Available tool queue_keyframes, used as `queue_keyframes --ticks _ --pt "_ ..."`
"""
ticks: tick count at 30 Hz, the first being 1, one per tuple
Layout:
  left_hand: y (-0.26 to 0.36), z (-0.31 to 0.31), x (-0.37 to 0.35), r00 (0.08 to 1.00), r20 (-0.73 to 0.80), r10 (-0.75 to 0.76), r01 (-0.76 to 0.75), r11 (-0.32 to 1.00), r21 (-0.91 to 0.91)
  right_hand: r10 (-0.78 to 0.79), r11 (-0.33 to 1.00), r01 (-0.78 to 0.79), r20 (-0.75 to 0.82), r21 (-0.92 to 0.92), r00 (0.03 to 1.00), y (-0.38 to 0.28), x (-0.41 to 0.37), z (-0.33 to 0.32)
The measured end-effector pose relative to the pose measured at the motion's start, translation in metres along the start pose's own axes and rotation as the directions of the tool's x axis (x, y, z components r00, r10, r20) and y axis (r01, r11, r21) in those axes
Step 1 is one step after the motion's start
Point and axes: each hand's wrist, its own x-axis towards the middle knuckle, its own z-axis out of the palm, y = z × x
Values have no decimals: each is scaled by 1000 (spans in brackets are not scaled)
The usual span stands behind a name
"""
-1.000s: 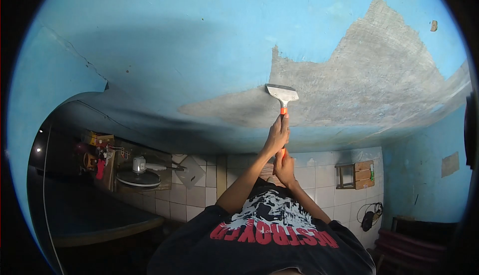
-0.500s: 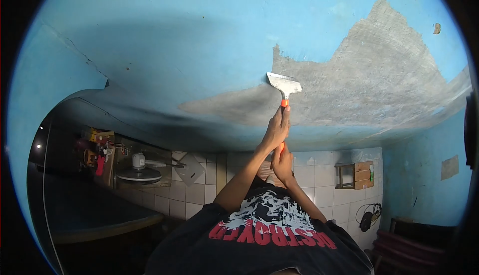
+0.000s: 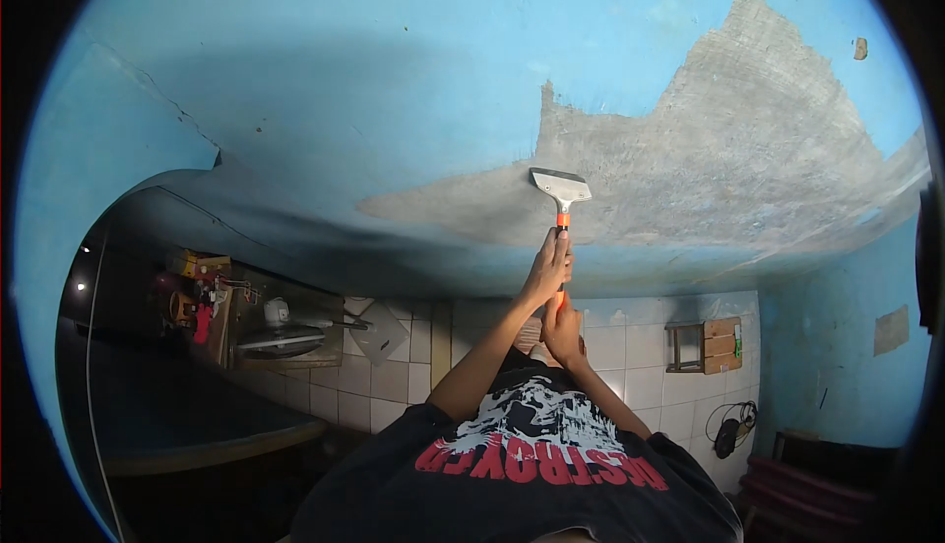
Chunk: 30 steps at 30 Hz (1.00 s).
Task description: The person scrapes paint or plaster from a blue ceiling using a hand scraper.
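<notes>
A scraper (image 3: 561, 186) with a wide metal blade and an orange and black handle lies against the wall, its blade on the bare grey patch (image 3: 728, 129) amid blue paint (image 3: 325, 90). My left hand (image 3: 549, 269) is closed round the upper part of the handle, just below the orange collar. Lower down, my right hand (image 3: 562, 331) wraps the handle's end. Both arms reach up from a dark printed shirt.
On the tiled floor stand a wooden stool (image 3: 704, 345) and a black object with a cable (image 3: 726, 437). A fan (image 3: 281, 338) and cluttered shelf (image 3: 209, 297) are at the left. A dark table edge (image 3: 217, 449) is at lower left.
The scraper and both my hands have moved down a little, so the blade sits lower on the grey patch. The fan's head has turned.
</notes>
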Motion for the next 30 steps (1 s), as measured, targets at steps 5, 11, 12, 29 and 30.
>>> queue_keyframes --ticks 5,11,12,29,30 --pt "48 18 2 991 -1 135 -134 985 109 -151 985 146 -58 -95 987 -20 19 -2" --pt "18 5 3 992 33 124 -126 990 67 7 1000 -8 -18 -27 1000 -20 8 -4" --pt "13 6 1 997 -19 77 -76 995 61 52 999 -52 5 -11 999 -17 4 -5" --pt "65 26 -2 988 -17 152 -149 981 122 -213 968 195 -114 -157 970 -38 28 -6" --pt "74 27 0 986 34 165 -167 980 104 -199 972 182 -110 -149 974 -47 31 -9"
